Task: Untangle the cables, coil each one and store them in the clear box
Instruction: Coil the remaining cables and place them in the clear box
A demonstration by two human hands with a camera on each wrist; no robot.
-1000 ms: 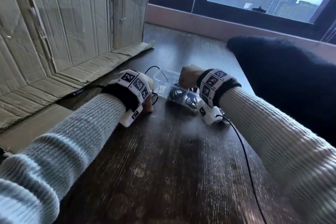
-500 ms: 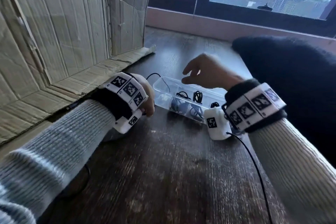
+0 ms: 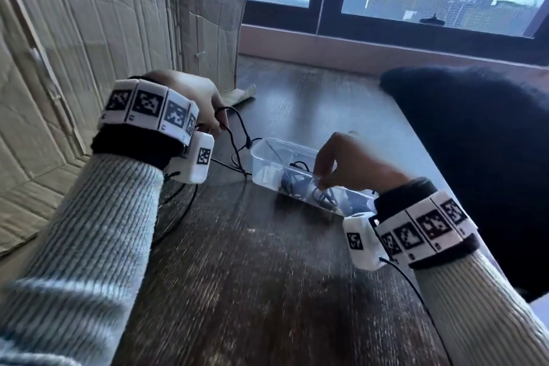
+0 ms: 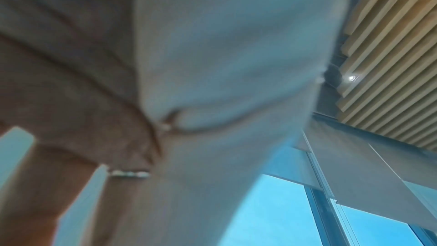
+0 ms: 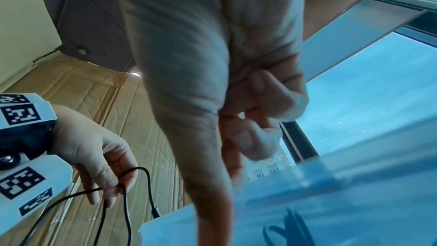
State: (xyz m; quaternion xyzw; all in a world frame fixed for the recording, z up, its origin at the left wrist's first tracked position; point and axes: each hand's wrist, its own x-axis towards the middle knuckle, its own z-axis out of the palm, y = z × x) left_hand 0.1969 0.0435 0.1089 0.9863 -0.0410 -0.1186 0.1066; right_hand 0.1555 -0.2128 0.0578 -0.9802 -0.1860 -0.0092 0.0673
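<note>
A clear box (image 3: 259, 148) sits mid-table with coiled black cables (image 3: 292, 183) inside; its wall (image 5: 307, 212) fills the lower right of the right wrist view. My left hand (image 3: 190, 98) hovers left of the box and pinches a loose black cable (image 3: 237, 125), whose plug end hangs by the box's left end. From the right wrist the same left hand (image 5: 94, 147) grips that cable (image 5: 125, 190). My right hand (image 3: 353, 163) is over the box's near rim, fingers (image 5: 260, 119) curled on nothing visible, thumb down against the wall. The left wrist view is a blurred palm (image 4: 212, 53).
Flattened cardboard (image 3: 89, 38) stands along the left and lies on the dark wooden table (image 3: 252, 291). A dark cloth bundle (image 3: 475, 142) lies to the right of the box. A window ledge runs across the back. Thin wrist-camera leads trail near both arms.
My left hand has lifted off the table, raising the loose cable beside the box. My right hand has come down from above the box to its near rim.
</note>
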